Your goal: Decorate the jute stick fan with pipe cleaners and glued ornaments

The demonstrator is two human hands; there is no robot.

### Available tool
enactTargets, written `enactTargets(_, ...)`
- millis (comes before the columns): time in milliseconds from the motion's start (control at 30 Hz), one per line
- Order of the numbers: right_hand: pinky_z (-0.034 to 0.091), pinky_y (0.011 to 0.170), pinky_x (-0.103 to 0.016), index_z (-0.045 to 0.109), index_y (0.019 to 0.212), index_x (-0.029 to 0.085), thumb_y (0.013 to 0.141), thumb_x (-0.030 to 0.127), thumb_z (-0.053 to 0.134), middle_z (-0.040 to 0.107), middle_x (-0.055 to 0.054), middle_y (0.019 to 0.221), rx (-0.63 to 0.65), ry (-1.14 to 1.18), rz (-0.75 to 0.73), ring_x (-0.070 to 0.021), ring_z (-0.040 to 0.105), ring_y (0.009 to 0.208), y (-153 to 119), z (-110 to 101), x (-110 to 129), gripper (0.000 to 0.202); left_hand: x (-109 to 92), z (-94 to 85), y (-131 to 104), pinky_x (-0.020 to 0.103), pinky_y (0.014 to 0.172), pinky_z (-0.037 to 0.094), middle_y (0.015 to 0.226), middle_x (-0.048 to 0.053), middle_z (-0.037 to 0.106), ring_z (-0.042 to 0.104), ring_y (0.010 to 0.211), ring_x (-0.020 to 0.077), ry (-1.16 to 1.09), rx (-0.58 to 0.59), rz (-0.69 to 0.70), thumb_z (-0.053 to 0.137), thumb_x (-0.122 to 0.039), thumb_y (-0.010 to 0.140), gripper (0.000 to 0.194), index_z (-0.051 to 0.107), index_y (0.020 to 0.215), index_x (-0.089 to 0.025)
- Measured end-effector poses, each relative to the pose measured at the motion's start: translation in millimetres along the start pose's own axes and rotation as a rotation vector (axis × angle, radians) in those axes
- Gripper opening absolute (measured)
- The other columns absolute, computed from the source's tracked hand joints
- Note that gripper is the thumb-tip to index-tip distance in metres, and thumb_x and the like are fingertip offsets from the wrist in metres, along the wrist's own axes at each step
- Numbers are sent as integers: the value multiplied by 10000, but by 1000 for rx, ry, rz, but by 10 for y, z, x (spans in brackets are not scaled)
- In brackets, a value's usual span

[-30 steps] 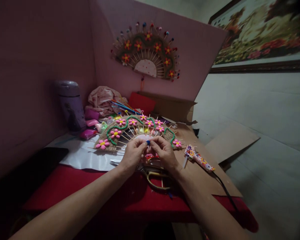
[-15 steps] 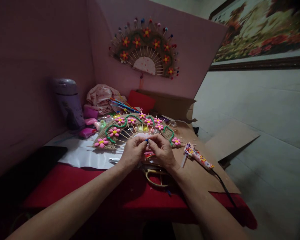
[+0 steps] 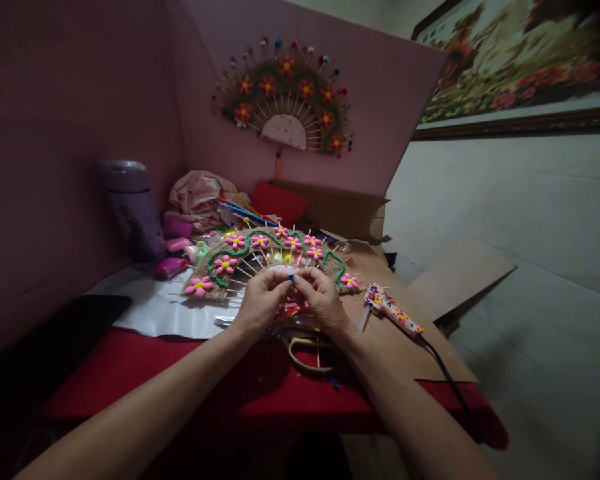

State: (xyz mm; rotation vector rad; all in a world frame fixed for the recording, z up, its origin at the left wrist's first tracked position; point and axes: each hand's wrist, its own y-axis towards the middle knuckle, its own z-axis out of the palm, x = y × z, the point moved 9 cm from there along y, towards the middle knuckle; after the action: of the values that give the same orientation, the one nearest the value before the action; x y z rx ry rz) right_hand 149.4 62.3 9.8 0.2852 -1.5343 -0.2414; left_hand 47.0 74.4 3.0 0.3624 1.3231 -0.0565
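Both hands meet in front of a half-round twine fan (image 3: pixel 214 257) with pink flowers, green wavy cord and thin sticks. Between the fingertips is a small blue piece (image 3: pixel 291 277), too small to tell its material. My left hand (image 3: pixel 260 303) pinches it from the left with thumb and forefinger. From the other side my right hand (image 3: pixel 324 303) pinches it too. Below the hands lies a pair of scissors (image 3: pixel 300 365) with yellowish handles, partly covered by my right hand and wrist. A tiny blue scrap (image 3: pixel 335 382) rests on the red cloth near them.
A flower-patterned glue gun (image 3: pixel 393 312) lies on brown cardboard (image 3: pixel 430 360) at right, its cord trailing off. Purple bottle (image 3: pixel 134 213), pink packets (image 3: pixel 173 267) and crumpled cloth (image 3: pixel 203 193) stand at back left. A finished-looking fan (image 3: pixel 284 130) hangs on the pink board (image 3: pixel 380 87).
The view has shifted slightly, so everything sits a little further left. More of the blue piece shows between the fingertips; both hands keep their pinch.
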Motion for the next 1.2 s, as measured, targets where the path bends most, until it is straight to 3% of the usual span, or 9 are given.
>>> enactTargets(200, 369, 441, -208, 501, 800, 187, 750, 413, 600, 551, 43, 582, 8, 9, -11, -84, 481, 472, 4, 11, 22, 252, 16, -2, 12, 192, 420, 393, 580, 5, 606, 507, 444, 82, 15, 7, 0, 658, -297, 670, 196, 587, 699, -116)
enactTargets(467, 386, 487, -221, 469, 792, 198, 830, 372, 519, 494, 40, 623, 23, -207, -141, -94, 464, 528, -14, 9, 89, 186, -68, -53, 7, 181, 462, 391, 550, -15, 585, 499, 474, 77, 108, -20, 91, 632, -263, 691, 141, 586, 668, -131)
enactTargets(733, 387, 478, -231, 438, 791, 212, 825, 392, 503, 478, 42, 639, 58, -132, -83, -104, 457, 527, -6, 47, 32, 194, -121, -76, -9, 207, 558, 428, 669, 15, 628, 555, 605, 120, 237, -17, 192, 610, -274, 720, 117, 628, 722, -159)
enactTargets(967, 388, 557, -250, 439, 786, 213, 867, 318, 443, 474, 25, 663, 53, -374, -182, -125, 461, 605, -49, 48, 76, 132, -156, -58, -33, 188, 446, 341, 537, -24, 555, 461, 461, 84, 350, -16, 193, 572, -214, 719, 89, 568, 646, -164)
enactTargets(1200, 378, 645, -288, 436, 815, 211, 857, 262, 432, 515, -2, 743, -66, -521, -316, -151, 494, 688, -147, 74, 203, 67, -134, -64, -54, 186, 409, 313, 476, -51, 497, 419, 412, 74, 311, -78, 139, 575, -198, 694, 76, 552, 628, -168)
